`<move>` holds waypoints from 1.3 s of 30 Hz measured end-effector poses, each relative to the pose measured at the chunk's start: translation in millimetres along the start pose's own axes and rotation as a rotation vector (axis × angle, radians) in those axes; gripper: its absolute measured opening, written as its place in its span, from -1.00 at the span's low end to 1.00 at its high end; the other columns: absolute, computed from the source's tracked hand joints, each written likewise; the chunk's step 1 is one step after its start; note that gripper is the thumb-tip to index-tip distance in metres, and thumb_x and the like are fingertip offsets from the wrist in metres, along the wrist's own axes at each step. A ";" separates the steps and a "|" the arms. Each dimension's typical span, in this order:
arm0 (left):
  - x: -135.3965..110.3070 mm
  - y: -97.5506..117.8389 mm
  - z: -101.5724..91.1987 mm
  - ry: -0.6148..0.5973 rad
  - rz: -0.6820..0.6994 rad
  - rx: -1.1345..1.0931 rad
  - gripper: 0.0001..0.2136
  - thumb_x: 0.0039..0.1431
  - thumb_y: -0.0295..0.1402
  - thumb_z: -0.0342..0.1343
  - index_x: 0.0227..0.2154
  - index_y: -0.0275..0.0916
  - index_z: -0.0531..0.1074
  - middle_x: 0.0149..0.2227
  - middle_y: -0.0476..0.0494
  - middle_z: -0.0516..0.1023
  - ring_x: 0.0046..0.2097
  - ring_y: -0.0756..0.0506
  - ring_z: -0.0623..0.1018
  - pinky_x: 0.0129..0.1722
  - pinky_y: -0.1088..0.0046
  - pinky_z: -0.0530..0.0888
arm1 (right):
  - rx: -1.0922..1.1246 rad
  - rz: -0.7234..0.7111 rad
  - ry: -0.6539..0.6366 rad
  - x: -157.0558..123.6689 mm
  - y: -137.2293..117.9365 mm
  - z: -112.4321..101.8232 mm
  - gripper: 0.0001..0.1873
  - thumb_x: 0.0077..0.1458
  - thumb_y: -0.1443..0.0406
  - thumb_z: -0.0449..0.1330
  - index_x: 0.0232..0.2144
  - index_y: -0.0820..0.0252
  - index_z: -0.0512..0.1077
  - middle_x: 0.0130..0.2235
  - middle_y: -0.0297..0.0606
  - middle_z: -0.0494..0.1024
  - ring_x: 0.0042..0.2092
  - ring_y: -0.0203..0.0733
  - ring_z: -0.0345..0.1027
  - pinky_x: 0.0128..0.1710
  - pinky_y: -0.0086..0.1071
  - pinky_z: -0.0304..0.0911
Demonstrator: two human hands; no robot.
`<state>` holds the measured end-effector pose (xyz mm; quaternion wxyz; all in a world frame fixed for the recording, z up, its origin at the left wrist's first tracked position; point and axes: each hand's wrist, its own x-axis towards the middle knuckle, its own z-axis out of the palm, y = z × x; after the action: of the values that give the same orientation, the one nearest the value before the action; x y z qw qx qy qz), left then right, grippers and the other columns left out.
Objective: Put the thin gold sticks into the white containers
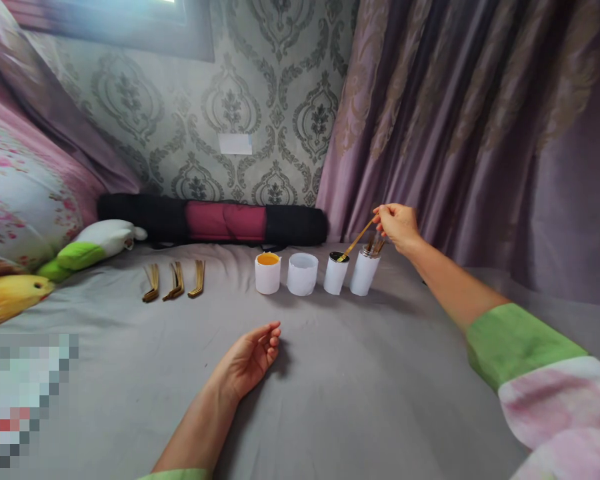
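My right hand (397, 223) is closed in a pinch on the upper end of a thin gold-coloured utensil (359, 239). The utensil slants down to the left, its lower end at the dark mouth of a white-wrapped can (335, 277); its exact kind is too small to tell. Just right of that can, a slightly tilted white-wrapped jar (365, 275) holds several thin brownish handles. My left hand (253, 359) rests on the grey sheet, palm up, fingers loosely curled, holding nothing. Beyond it stand a white container with an orange inside (268, 277) and a wider white container (303, 279).
Three small stacks of gold-coloured utensils, among them the left stack (151, 283), lie on the grey sheet (330, 393). A black and maroon roll (225, 222) lies along the wall. Plush toys, including a yellow one (15, 297), are at the left; a purple curtain (455, 133) hangs right.
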<state>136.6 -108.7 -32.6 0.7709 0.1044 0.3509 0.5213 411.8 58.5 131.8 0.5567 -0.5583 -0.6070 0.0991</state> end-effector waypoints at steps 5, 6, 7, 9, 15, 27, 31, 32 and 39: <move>0.1 -0.3 0.2 0.011 0.003 0.005 -0.86 -0.01 -0.59 0.03 -0.32 -0.42 0.32 -0.49 -0.09 0.37 -0.56 0.11 0.36 -0.64 0.65 0.36 | -0.067 -0.036 -0.055 -0.6 2.8 7.4 -0.73 0.06 0.22 -0.01 -0.40 0.29 0.39 -0.49 -0.25 0.45 -0.63 -0.48 0.21 -0.73 -0.64 0.07; -0.4 -0.4 0.4 0.013 0.003 0.005 -0.86 -0.01 -0.59 0.03 -0.32 -0.42 0.32 -0.49 -0.09 0.37 -0.56 0.11 0.36 -0.64 0.65 0.36 | -0.081 -0.040 -0.068 -0.8 3.2 8.5 -0.73 0.06 0.22 -0.01 -0.40 0.29 0.39 -0.49 -0.25 0.45 -0.63 -0.48 0.22 -0.73 -0.64 0.07; -0.9 -0.4 0.5 0.014 0.002 0.004 -0.86 -0.01 -0.59 0.03 -0.32 -0.42 0.32 -0.49 -0.09 0.37 -0.56 0.11 0.36 -0.63 0.65 0.36 | -0.092 -0.045 -0.081 -0.9 3.4 9.4 -0.74 0.06 0.23 -0.01 -0.39 0.29 0.39 -0.49 -0.25 0.46 -0.62 -0.47 0.22 -0.73 -0.64 0.07; -1.6 -0.4 0.5 0.013 -0.002 0.001 -0.86 -0.01 -0.59 0.02 -0.32 -0.43 0.32 -0.49 -0.09 0.37 -0.56 0.11 0.36 -0.64 0.65 0.35 | -0.107 -0.057 -0.113 -0.9 3.5 11.3 -0.74 0.07 0.23 -0.02 -0.39 0.29 0.39 -0.48 -0.25 0.46 -0.62 -0.47 0.23 -0.73 -0.64 0.08; -0.4 -0.2 0.0 -0.002 -0.002 0.005 -0.85 -0.01 -0.59 0.02 -0.32 -0.43 0.31 -0.49 -0.09 0.37 -0.56 0.11 0.36 -0.64 0.65 0.35 | -0.142 -0.069 -0.246 3.1 5.0 18.3 -0.76 0.07 0.25 -0.01 -0.40 0.29 0.39 -0.45 -0.25 0.47 -0.62 -0.49 0.22 -0.72 -0.65 0.07; -1.0 -0.4 0.4 0.004 -0.003 0.005 -0.89 0.01 -0.58 0.01 -0.34 -0.41 0.32 -0.50 -0.09 0.38 -0.57 0.11 0.37 -0.65 0.65 0.35 | -0.166 -0.024 -0.433 1.8 12.6 31.0 -0.80 0.06 0.27 0.02 -0.42 0.28 0.38 -0.45 -0.25 0.48 -0.65 -0.51 0.18 -0.74 -0.64 0.04; 0.7 0.2 -0.7 -0.004 -0.003 0.001 -0.87 0.01 -0.57 0.02 -0.33 -0.41 0.32 -0.50 -0.09 0.39 -0.56 0.11 0.38 -0.64 0.65 0.36 | -0.168 -0.016 -0.488 -1.7 11.4 37.3 -0.83 0.05 0.32 0.01 -0.43 0.29 0.37 -0.47 -0.25 0.47 -0.64 -0.49 0.20 -0.74 -0.64 0.03; 0.8 0.3 -0.4 -0.006 -0.003 0.000 -0.87 0.01 -0.58 0.02 -0.33 -0.41 0.32 -0.50 -0.09 0.39 -0.56 0.11 0.38 -0.64 0.65 0.35 | -0.171 -0.012 -0.501 -2.5 10.8 38.9 -0.84 0.05 0.33 0.01 -0.43 0.29 0.37 -0.47 -0.25 0.47 -0.63 -0.49 0.20 -0.74 -0.65 0.03; -2.1 0.1 2.2 0.014 -0.001 -0.004 -0.88 0.01 -0.58 0.01 -0.34 -0.42 0.31 -0.51 -0.08 0.37 -0.57 0.12 0.36 -0.65 0.66 0.34 | -0.207 -0.006 -0.565 -6.2 8.6 46.7 -0.84 0.05 0.33 0.01 -0.44 0.29 0.37 -0.46 -0.25 0.48 -0.63 -0.49 0.21 -0.72 -0.63 0.04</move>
<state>137.5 -110.1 -30.0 0.7689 0.0988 0.3554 0.5223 378.4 80.1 105.1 0.3062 -0.5606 -0.7465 0.1865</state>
